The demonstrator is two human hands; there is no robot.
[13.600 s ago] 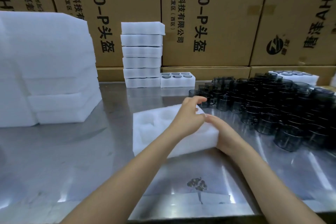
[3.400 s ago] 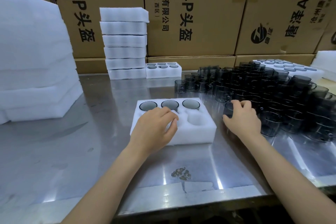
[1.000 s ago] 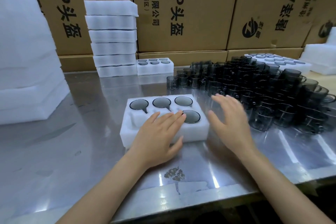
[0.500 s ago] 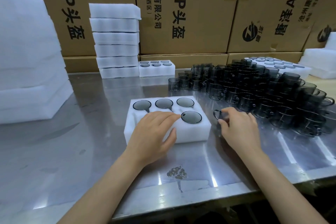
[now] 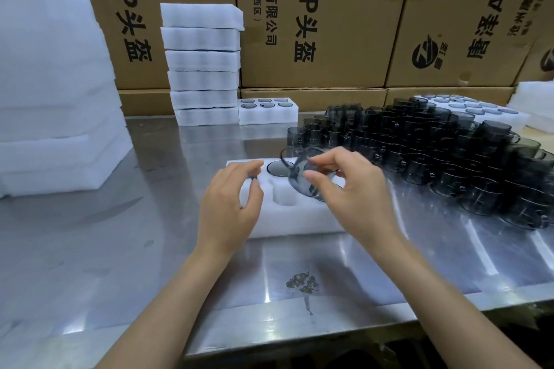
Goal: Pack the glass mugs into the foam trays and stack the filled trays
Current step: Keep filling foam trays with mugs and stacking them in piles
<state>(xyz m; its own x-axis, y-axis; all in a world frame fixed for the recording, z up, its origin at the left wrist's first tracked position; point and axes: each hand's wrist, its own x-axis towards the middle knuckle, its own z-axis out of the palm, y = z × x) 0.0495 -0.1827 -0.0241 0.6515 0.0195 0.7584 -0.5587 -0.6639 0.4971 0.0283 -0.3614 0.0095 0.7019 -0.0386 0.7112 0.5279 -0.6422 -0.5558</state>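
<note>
A shiny steel table (image 5: pixel 120 249) fills the near ground, reflecting overhead light in streaks, and tall brown cardboard cartons (image 5: pixel 323 24) printed with black characters wall off the far side.

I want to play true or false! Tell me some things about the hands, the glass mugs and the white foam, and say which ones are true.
1. The right hand holds a glass mug over the foam tray. True.
2. The left hand holds a mug too. False: it holds nothing and hovers over the tray.
3. The loose mugs stand to the right of the tray. True.
4. The tray sits on a wooden floor. False: it sits on a shiny metal table.
5. A stack of foam trays stands in front of the cardboard boxes. True.
</note>
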